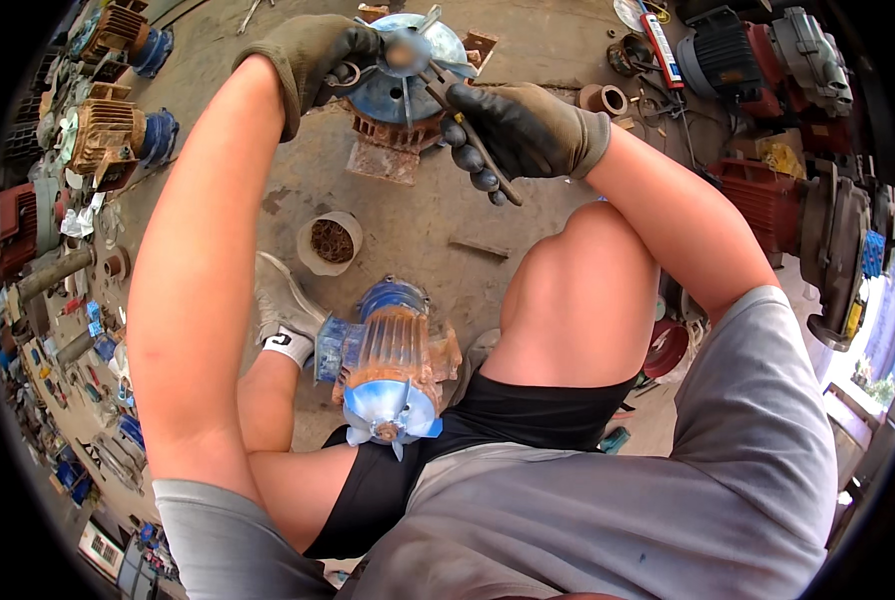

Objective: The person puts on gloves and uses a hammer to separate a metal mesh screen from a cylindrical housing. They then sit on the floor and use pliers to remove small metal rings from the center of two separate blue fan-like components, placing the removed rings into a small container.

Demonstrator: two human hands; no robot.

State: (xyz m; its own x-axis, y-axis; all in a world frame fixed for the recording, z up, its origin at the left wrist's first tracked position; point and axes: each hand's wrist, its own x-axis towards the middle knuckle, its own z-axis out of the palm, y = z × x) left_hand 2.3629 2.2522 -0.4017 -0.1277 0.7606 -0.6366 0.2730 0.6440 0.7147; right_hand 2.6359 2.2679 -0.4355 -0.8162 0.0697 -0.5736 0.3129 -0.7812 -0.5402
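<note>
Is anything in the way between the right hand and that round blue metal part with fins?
Nothing visible blocks the right hand in its brown and black glove. Only the long, thin, dark metal tool it grips reaches toward the round, blue, finned metal part, whose middle is blurred.

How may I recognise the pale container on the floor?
Find the motor with the blue fan between the person's legs. Beyond it, near the left shoe, sits the round, pale container; brown pieces inside set it apart from the bar nearby.
</note>
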